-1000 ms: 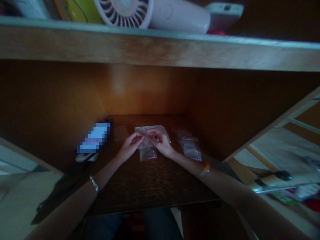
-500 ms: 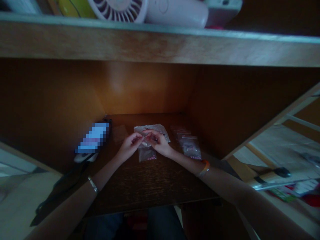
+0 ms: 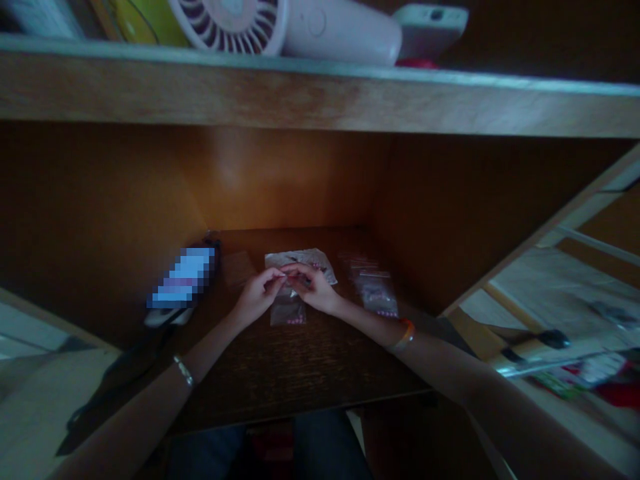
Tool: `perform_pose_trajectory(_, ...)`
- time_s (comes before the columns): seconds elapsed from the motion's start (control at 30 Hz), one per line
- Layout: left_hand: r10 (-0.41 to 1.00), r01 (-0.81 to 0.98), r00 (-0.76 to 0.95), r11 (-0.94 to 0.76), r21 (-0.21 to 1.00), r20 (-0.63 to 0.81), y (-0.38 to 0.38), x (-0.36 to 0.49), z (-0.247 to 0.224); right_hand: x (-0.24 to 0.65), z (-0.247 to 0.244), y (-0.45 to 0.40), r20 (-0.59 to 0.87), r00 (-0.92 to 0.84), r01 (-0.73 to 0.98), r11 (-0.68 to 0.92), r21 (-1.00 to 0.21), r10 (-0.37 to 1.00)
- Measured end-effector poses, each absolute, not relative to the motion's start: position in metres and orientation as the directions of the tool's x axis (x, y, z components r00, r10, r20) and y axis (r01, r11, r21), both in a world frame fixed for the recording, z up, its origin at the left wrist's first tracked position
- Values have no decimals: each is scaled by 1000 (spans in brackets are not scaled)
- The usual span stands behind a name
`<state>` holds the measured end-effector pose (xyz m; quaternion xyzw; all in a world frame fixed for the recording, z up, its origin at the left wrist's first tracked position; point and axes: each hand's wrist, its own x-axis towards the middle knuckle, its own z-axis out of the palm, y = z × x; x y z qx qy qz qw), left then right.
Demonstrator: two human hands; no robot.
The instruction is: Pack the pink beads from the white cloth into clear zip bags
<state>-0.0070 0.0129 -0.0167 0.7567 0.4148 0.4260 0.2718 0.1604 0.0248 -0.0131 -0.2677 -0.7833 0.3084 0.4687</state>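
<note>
My left hand (image 3: 259, 294) and my right hand (image 3: 314, 289) meet at the fingertips above the dark wooden desk (image 3: 300, 367). Both are pinched around the top of a small clear plastic bag (image 3: 289, 312) with several pink beads at its lower end. Where exactly the fingers grip it is too small to make out. Just behind the hands lies a crumpled whitish sheet (image 3: 327, 270) with small dark and pink pieces on it. To the right, several clear zip bags (image 3: 379, 293) overlap, the front one holding pink beads.
A lit phone (image 3: 185, 277) with a blurred screen stands at the left beside a dark strap (image 3: 120, 370). Another clear bag (image 3: 237, 268) lies behind my left hand. Above, a shelf edge (image 3: 320, 100) carries a pink fan (image 3: 340, 30) and a white device (image 3: 433, 27).
The view has shifted slightly. My fingertips have come closer together, and the bag's top shows less between them.
</note>
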Motion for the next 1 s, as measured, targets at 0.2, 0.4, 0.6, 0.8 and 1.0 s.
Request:
perform_pose_trajectory(0.2,874,408,272,-484,774,403,9,-8,-7,168,-10,30,471,-426,203,589,-782,773)
perform_pose_trajectory(0.4,878,332,374,-429,840,300,-20,17,5,211,5,0,316,-509,254,490,-834,801)
perform_pose_trajectory(0.6,840,208,472,-401,892,267,-34,67,2,276,25,-22,177,-548,370,427,-825,818)
perform_pose_trajectory(0.8,809,251,478,-499,830,342,-22,120,-8,331,23,-24,185,-439,524,418,-742,879)
perform_pose_trajectory(1.0,822,360,430,-535,764,373,-9,152,-10,354,24,-19,283,-336,693,440,-571,898)
